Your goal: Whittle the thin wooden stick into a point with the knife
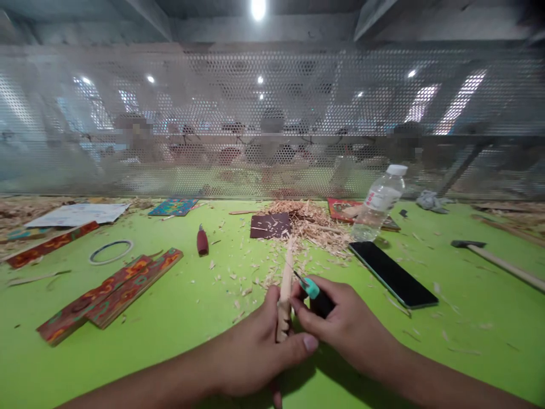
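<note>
Two bare hands come through on my head-camera feed, close together above the green table point(170, 318). On my left, the left hand point(251, 355) has a pale wooden stick point(286, 284) pinched between its thumb and curled fingers, gripped near the notched end; the narrower end points forward, toward the wood shavings point(319, 224). The right hand point(340, 318) has its fingers closed around the dark handle of a carving tool point(313, 289) with a teal collar, its thin tip slanting toward the stick. Whether that tip touches the wood I cannot tell.

Beyond the stick I see a dark square sheet point(270, 225) sprinkled with chips. Right of the shavings stands a clear bottle point(374, 210), with a black phone point(395, 275) lying nearer and a hammer point(494, 258) further right. Over to the left I have a red-handled tool point(202, 241), a ring point(111, 251) and two overlapping painted strips point(128, 289)
</note>
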`<state>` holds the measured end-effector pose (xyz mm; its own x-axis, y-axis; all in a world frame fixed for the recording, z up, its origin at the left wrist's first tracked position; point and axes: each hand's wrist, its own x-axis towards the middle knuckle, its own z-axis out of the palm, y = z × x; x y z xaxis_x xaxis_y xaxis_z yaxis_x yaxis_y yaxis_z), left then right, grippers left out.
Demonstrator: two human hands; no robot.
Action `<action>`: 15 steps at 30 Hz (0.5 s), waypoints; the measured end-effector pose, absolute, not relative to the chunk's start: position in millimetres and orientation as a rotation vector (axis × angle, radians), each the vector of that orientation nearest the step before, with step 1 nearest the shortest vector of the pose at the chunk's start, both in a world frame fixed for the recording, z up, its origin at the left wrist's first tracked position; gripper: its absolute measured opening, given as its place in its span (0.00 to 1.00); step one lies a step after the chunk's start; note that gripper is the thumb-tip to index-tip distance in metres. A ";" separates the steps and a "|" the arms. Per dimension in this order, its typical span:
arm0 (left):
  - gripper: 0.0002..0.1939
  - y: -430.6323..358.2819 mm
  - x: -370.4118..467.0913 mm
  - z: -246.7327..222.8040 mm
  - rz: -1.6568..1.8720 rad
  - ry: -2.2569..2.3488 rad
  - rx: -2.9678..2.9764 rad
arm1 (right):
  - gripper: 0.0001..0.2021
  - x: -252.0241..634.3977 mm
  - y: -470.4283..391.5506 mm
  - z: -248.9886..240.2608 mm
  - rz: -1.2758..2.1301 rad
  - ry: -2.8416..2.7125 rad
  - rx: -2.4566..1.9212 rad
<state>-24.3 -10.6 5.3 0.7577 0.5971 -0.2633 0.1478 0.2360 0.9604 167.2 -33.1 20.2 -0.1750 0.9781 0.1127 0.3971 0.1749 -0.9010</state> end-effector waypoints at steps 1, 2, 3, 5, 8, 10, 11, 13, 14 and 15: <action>0.40 -10.3 -24.8 3.4 0.338 0.697 1.278 | 0.05 167.3 -32.7 20.0 0.991 -1.680 -1.303; 0.41 -9.9 -25.1 0.8 0.340 0.696 1.222 | 0.05 167.6 -32.5 19.8 1.010 -1.668 -1.293; 0.41 -9.3 -25.1 -2.3 0.353 0.678 1.171 | 0.05 168.0 -32.3 19.6 1.024 -1.660 -1.290; 0.37 -7.6 -24.3 -8.9 0.405 0.593 1.122 | 0.05 169.5 -32.0 18.9 1.028 -1.655 -1.301; 0.27 -4.3 -21.5 -16.8 0.457 0.484 1.101 | 0.05 173.7 -30.7 18.8 1.003 -1.653 -1.320; 0.25 -2.0 -19.9 -18.8 0.452 0.466 1.060 | 0.06 177.2 -28.7 20.3 0.977 -1.637 -1.330; 0.25 -1.0 -19.4 -18.7 0.446 0.463 1.040 | 0.06 178.8 -27.4 21.7 0.963 -1.628 -1.338; 0.26 0.3 -19.1 -17.2 0.431 0.454 1.016 | 0.08 181.5 -24.9 25.1 0.960 -1.615 -1.353; 0.26 0.7 -19.2 -16.2 0.418 0.447 1.010 | 0.09 182.5 -24.0 26.9 0.980 -1.612 -1.355; 0.27 0.8 -19.3 -15.3 0.401 0.437 1.006 | 0.10 183.2 -23.3 28.5 1.017 -1.613 -1.352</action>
<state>-19.3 0.8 -15.3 0.8431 0.5121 -0.1642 -0.1205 0.4775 0.8703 183.2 -23.3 28.5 -0.1271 0.9894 0.0706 0.3631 0.1127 -0.9249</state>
